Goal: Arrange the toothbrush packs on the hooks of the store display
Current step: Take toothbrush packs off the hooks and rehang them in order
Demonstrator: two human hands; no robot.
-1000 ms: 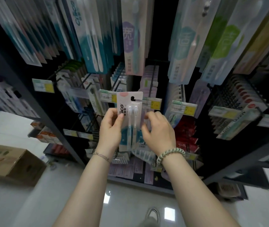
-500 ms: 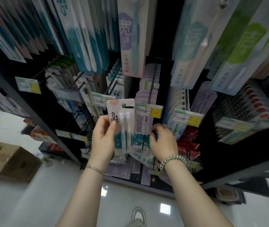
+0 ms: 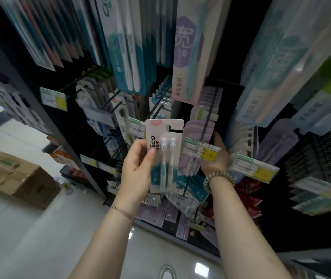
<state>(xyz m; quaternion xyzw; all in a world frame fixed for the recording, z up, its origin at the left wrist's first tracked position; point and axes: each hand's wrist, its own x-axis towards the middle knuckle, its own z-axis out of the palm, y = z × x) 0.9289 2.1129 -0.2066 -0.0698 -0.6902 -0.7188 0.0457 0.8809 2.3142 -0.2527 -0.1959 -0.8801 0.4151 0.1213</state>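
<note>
My left hand (image 3: 138, 170) grips a white two-brush toothbrush pack (image 3: 164, 146) by its left edge and holds it upright in front of the black display rack (image 3: 76, 158). My right hand (image 3: 217, 156) reaches under the hook (image 3: 207, 119) that carries lilac toothbrush packs (image 3: 199, 125), behind its price label (image 3: 201, 151). The label hides most of its fingers, so its grip is unclear. Larger toothbrush packs (image 3: 188, 57) hang on the upper hooks.
A cardboard box (image 3: 13, 178) sits on the shiny floor at the left. More price labels (image 3: 254, 168) stick out from hook ends at the right. Loose packs (image 3: 186, 198) crowd the lower hooks. My shoe (image 3: 166, 272) shows at the bottom.
My right hand let go of the pack's right edge and moved up and right behind the price label. My left hand kept the pack, and the view tilted closer to the rack.
</note>
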